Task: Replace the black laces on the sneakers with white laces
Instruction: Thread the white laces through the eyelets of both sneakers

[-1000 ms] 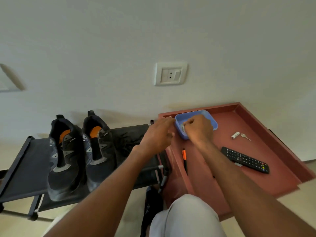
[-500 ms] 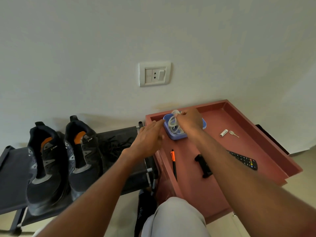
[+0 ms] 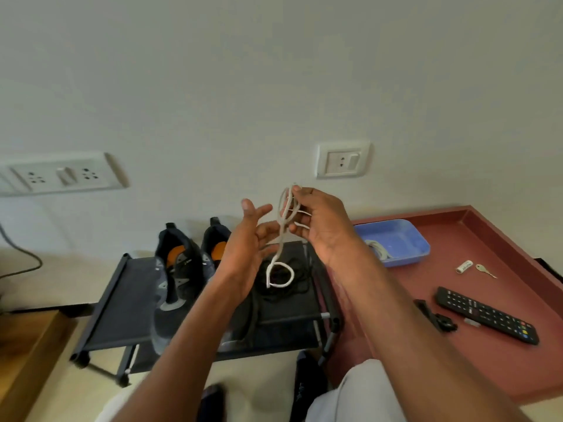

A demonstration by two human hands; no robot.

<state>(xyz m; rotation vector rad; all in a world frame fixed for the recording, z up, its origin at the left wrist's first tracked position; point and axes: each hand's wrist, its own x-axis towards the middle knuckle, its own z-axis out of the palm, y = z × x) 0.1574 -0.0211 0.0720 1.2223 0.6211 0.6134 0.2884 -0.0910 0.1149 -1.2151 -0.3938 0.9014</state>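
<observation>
Head view. The right hand (image 3: pixel 320 220) is raised in front of the wall, its fingers curled round a bundle of white lace (image 3: pixel 285 236); loops of the lace pass through the fingers and one loop hangs down over the shoe rack (image 3: pixel 122 300). The left hand (image 3: pixel 253 236) sits just beside the bundle with fingers spread and relaxed, holding nothing. The two sneakers (image 3: pixel 179 278) stand side by side on the rack, tongues exposed, with no lace visible in the eyelets. A heap of black laces (image 3: pixel 292 284) lies on the rack to the right of the sneakers. A second white lace (image 3: pixel 379 249) lies in the blue tray (image 3: pixel 405 239) on the red table (image 3: pixel 487 233).

Step in hand: judged from the layout, removal of the black laces is complete and the first white lace is being prepared.

Next move: the bundle must be uncoiled with both hands and one tip located, then carried to the nearer sneaker for threading through the lowest eyelets.
</observation>
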